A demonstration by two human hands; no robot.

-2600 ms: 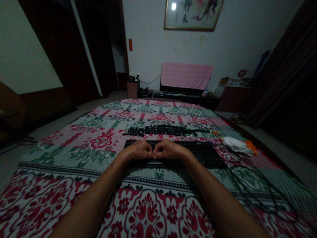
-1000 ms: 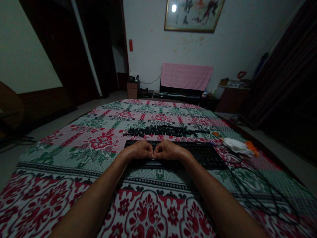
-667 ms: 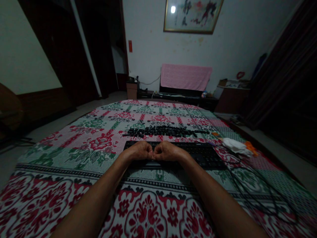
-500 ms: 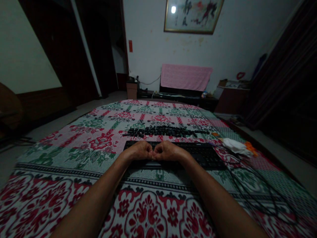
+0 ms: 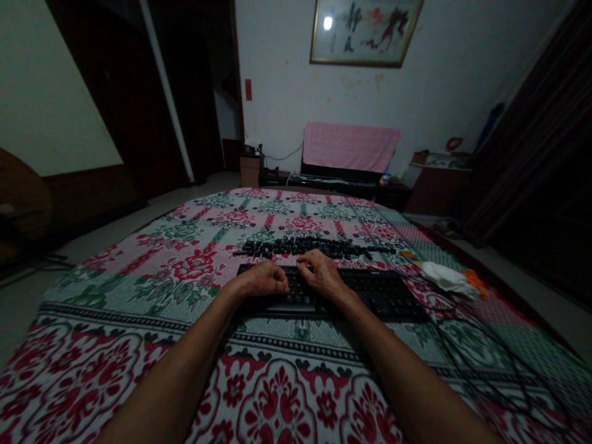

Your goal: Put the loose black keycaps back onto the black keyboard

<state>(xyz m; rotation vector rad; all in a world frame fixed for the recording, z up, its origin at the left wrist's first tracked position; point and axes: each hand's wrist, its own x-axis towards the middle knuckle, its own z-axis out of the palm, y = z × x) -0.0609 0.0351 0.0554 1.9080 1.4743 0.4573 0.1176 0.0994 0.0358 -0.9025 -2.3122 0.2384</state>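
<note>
A black keyboard [image 5: 374,290] lies on the patterned bedspread, with both my hands over its left half. My left hand [image 5: 266,279] rests on the keys with its fingers curled in; whatever its fingertips may hold is hidden. My right hand [image 5: 320,272] is over the keyboard's far edge, thumb and forefinger slightly apart, pointing toward the loose keycaps. Nothing shows between those fingers. Just beyond the keyboard, many small black keycaps [image 5: 309,247] are spread in a long strip. Some keys show between my hands.
Right of the keyboard lie a crumpled white cloth [image 5: 446,277], an orange item [image 5: 476,282] and a loop of black cable [image 5: 497,376]. The bedspread [image 5: 194,265] extends all round. A pink towel [image 5: 351,147] covers a screen by the far wall.
My right hand has parted from my left and moved up and to the right, toward the loose keycaps. The left hand stays over the keys. The view has shifted slightly.
</note>
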